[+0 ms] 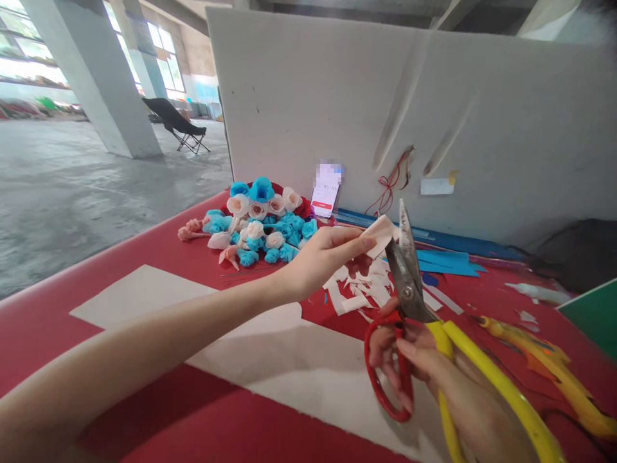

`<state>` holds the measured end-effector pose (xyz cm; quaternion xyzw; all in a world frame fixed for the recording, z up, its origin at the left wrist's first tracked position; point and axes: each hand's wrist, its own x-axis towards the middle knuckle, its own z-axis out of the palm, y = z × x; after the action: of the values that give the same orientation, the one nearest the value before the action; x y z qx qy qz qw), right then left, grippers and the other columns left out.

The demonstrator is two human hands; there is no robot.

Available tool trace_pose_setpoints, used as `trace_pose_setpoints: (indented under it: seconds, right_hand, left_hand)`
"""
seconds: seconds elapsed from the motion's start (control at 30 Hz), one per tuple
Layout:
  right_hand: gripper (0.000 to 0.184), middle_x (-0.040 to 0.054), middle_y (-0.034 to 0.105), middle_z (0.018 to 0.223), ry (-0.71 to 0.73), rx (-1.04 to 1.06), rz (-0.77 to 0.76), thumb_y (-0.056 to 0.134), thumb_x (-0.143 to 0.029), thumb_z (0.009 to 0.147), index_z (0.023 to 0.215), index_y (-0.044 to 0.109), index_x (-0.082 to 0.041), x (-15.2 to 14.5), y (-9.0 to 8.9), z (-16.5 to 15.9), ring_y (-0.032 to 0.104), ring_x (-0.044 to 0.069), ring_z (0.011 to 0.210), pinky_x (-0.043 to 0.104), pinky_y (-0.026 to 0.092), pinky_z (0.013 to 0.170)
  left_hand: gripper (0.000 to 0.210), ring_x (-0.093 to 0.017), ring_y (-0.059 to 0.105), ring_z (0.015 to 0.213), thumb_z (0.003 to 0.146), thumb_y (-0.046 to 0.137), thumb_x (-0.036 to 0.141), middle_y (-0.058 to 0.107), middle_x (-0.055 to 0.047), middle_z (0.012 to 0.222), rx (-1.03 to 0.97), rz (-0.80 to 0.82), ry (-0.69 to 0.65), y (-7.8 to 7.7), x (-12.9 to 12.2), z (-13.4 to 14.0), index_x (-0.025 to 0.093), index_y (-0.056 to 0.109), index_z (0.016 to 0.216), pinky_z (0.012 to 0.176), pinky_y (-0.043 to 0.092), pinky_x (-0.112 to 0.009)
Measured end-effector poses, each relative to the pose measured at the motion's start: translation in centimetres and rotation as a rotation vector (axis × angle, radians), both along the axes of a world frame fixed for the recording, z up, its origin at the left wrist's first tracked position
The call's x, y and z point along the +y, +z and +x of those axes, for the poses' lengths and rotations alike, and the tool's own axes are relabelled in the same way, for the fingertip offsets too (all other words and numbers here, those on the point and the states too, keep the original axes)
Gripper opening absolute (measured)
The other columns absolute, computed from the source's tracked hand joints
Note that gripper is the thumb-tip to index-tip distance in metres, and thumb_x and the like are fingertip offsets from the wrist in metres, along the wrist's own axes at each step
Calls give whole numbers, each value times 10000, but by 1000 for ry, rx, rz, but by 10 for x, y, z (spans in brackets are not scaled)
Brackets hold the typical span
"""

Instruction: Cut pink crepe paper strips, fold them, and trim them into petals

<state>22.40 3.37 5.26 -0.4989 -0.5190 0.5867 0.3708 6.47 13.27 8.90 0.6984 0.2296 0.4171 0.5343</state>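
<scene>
My left hand [332, 257] pinches a small folded cream piece of crepe paper [380, 233] between thumb and fingers. In my right hand [448, 376] are scissors [407, 289] with one red and one yellow handle loop. Their blades are apart and point upward, right beside the cream piece; whether they touch it I cannot tell. Cream paper scraps [359, 292] lie in a heap below my left hand. A large cream paper sheet [289, 366] spreads under both arms, partly hidden by my left forearm.
Blue, cream and pink paper flowers [270, 225] are bunched at the back left. A phone [328, 190] leans against the white panel [299, 96]. Blue paper strips [446, 262] lie behind the scissors. A yellow glue gun [544, 360] rests at right on the red table [193, 411].
</scene>
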Motion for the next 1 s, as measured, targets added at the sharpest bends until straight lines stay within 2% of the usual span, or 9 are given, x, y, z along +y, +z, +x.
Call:
trace_pose_setpoints:
  seconds: [0.07, 0.17, 0.33, 0.5, 0.7, 0.8, 0.9, 1.0]
  right_hand:
    - [238, -19, 527, 557, 19, 22, 48, 520, -434, 775, 769, 552, -198, 2, -4, 1, 464, 94, 429, 239, 422, 446]
    - [188, -29, 510, 565, 38, 41, 54, 471, -371, 817, 877, 545, -210, 3, -10, 3, 461, 101, 455, 239, 420, 467]
    - [182, -36, 477, 541, -5, 64, 69, 474, -381, 821, 821, 535, -209, 2, -14, 6, 455, 103, 459, 244, 391, 468]
    - [223, -53, 440, 481, -22, 43, 97, 477, -407, 828, 759, 512, -198, 3, -14, 4, 398, 89, 413, 237, 339, 426]
    - [320, -75, 406, 439, -183, -120, 132, 457, -513, 841, 931, 504, -210, -5, 0, -6, 387, 98, 380, 231, 299, 378]
    - [329, -67, 382, 413, -235, -188, 153, 461, -537, 829, 771, 509, -217, -8, 5, -8, 380, 94, 365, 223, 272, 352]
    - [447, -61, 342, 382, -194, -195, 132, 441, -582, 820, 582, 448, -204, -8, 5, -7, 335, 70, 336, 209, 262, 336]
    - [506, -60, 330, 373, -209, -192, 79, 426, -614, 815, 540, 449, -189, -8, 6, -7, 325, 58, 337, 197, 254, 347]
  left_hand:
    - [320, -54, 497, 544, 875, 472, 250, 522, 24, 558, -3, -11, -19, 0, 1, 0, 129, 516, 582, 565, 391, -183]
    - [332, -54, 482, 538, 876, 477, 263, 518, 23, 547, 30, -2, -44, 0, 1, -2, 130, 509, 574, 560, 378, -187]
    - [337, -59, 464, 501, 870, 489, 254, 499, 23, 522, 63, -29, -132, -1, 2, -3, 133, 487, 555, 545, 381, -204]
    - [298, -69, 466, 489, 838, 518, 208, 476, 25, 499, -15, -118, -217, -2, 8, -4, 138, 489, 549, 515, 361, -220]
    - [273, -63, 469, 482, 820, 538, 205, 487, 29, 525, -22, -169, -254, -2, 12, -5, 134, 514, 558, 524, 355, -231]
    - [292, -62, 477, 488, 814, 541, 212, 492, 25, 524, 14, -182, -240, 2, 10, -6, 130, 508, 536, 526, 364, -225]
    - [310, -59, 476, 486, 823, 531, 221, 508, 19, 508, 67, -157, -220, 7, 10, -8, 127, 522, 528, 546, 385, -220]
    - [305, -64, 494, 510, 837, 523, 233, 533, 11, 532, 114, -126, -200, 10, 10, -9, 123, 555, 554, 568, 404, -216]
